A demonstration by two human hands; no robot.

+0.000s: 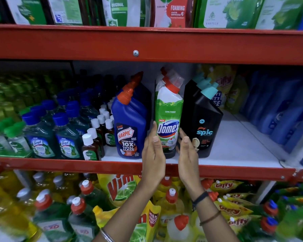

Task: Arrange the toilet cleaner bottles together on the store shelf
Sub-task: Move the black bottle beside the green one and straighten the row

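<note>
Three kinds of toilet cleaner stand side by side on the white middle shelf [234, 144]. A blue Harpic bottle [129, 123] with an orange-red cap is on the left. A white and green Domex bottle [168, 116] with a red cap is in the middle. A black Spic bottle [205, 126] with a teal cap is on the right. More bottles of each kind stand in rows behind. My left hand [153, 154] and my right hand [188, 152] flank the foot of the Domex bottle, fingers straight, palms facing it, at most lightly touching it.
Lizol bottles [66, 137] and small brown Dettol bottles [91, 147] fill the shelf's left part. Blue bottles [283, 110] stand at the far right, past a stretch of bare shelf. A red shelf beam [147, 44] runs overhead. Dishwash bottles and Vim pouches [121, 187] crowd the shelf below.
</note>
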